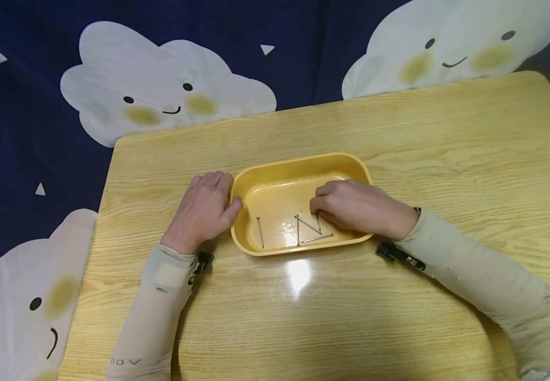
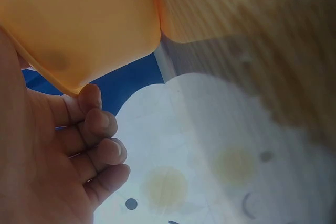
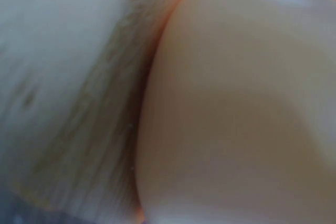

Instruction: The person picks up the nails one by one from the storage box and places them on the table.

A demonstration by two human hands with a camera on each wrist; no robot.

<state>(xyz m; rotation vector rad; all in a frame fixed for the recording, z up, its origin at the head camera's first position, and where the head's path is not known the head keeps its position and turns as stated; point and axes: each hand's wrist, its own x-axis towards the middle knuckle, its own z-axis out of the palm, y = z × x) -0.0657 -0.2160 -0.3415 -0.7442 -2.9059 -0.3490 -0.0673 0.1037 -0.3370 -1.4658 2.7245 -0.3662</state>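
A yellow plastic tray [image 1: 280, 253] with rounded corners sits on the table, several thin metal nails lying in its near half. My left hand [image 1: 203, 209] holds the tray's left end, thumb at the rim and fingers along the outside; in the left wrist view its fingertips [image 2: 109, 151] are bent beside the rim. Inside the tray at the right, my right hand [image 1: 351, 206] has curled fingers that pinch the upper end of a nail [image 1: 319, 223]. One nail [image 1: 260, 234] lies apart at the left. The right wrist view shows the tray wall [image 3: 236, 103], not the fingers.
The wood-grain table [image 1: 332, 317] extends around the tray on all sides. Behind it hangs a dark blue cloth [image 1: 299, 47] printed with white clouds. A small black wrist device [image 1: 401, 256] sits under the right forearm, close to the tray's near right corner.
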